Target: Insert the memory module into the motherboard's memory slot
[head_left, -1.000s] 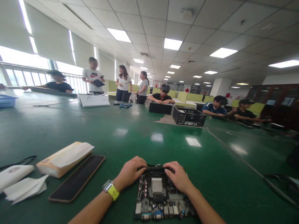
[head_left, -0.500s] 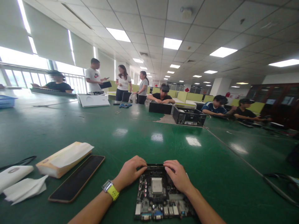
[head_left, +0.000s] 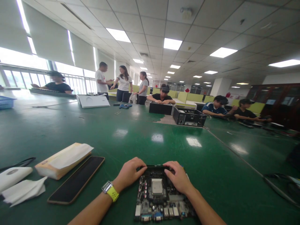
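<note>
A dark motherboard lies flat on the green table in front of me, its ports toward me and a square silver processor in its middle. Along its far edge, a thin dark RAM stick spans the gap between my hands. My left hand pinches the stick's left end between thumb and fingers. At the right end my right hand is closed the same way, covering part of the board. Whether the stick sits in a slot is hard to see.
Left of the board lie a phone, a tissue pack, a crumpled tissue and a white device. An opened computer case stands farther back. Cables lie at right. Several people sit or stand around the table.
My hands stay at the far edge of the motherboard, with hardly any shift. In the background, one standing person has moved right and another has stretched out an arm.
</note>
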The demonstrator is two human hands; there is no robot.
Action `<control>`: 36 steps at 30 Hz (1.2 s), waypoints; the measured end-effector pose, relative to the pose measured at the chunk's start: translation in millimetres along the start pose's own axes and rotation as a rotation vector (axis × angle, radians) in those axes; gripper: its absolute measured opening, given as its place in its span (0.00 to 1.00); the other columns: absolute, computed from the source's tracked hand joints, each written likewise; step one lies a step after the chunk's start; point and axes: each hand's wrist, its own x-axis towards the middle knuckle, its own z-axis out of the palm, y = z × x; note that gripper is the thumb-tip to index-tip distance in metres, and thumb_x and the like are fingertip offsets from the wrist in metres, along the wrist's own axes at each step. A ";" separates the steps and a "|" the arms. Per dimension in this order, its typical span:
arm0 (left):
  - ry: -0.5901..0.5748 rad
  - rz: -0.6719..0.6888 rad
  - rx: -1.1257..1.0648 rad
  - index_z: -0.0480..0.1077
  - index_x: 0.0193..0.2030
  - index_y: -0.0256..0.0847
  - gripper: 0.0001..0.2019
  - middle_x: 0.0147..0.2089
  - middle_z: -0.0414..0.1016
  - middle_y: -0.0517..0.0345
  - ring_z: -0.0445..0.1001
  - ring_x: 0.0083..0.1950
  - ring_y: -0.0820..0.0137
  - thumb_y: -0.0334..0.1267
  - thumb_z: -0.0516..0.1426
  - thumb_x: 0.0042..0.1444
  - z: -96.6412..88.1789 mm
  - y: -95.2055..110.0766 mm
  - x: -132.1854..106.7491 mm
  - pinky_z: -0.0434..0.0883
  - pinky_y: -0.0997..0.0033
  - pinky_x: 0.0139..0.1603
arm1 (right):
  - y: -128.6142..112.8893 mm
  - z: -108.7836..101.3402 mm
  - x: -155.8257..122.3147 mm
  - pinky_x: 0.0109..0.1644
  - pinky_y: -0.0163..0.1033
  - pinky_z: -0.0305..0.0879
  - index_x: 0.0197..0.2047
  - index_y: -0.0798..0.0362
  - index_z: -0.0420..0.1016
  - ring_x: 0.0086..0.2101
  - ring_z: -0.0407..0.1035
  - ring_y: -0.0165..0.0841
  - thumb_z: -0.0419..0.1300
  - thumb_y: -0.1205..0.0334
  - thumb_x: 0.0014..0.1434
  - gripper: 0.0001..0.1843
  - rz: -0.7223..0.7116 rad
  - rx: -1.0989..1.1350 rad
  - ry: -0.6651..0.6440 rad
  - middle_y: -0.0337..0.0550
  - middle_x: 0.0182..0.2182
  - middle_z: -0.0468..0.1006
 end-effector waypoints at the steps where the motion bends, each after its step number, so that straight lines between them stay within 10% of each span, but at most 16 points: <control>1: -0.001 0.000 0.004 0.74 0.35 0.43 0.09 0.35 0.77 0.58 0.72 0.39 0.67 0.39 0.54 0.60 -0.1 0.0 0.0 0.69 0.71 0.41 | 0.0 -0.1 0.2 0.53 0.43 0.60 0.44 0.51 0.76 0.46 0.66 0.37 0.55 0.61 0.58 0.13 0.003 0.001 -0.001 0.44 0.42 0.78; 36: 0.033 0.010 -0.009 0.74 0.35 0.43 0.05 0.36 0.77 0.58 0.72 0.40 0.67 0.38 0.56 0.57 -0.8 -0.3 -0.3 0.69 0.70 0.43 | 8.8 3.7 1.3 0.54 0.45 0.62 0.42 0.51 0.78 0.46 0.69 0.38 0.53 0.56 0.60 0.14 0.022 0.014 0.049 0.45 0.43 0.79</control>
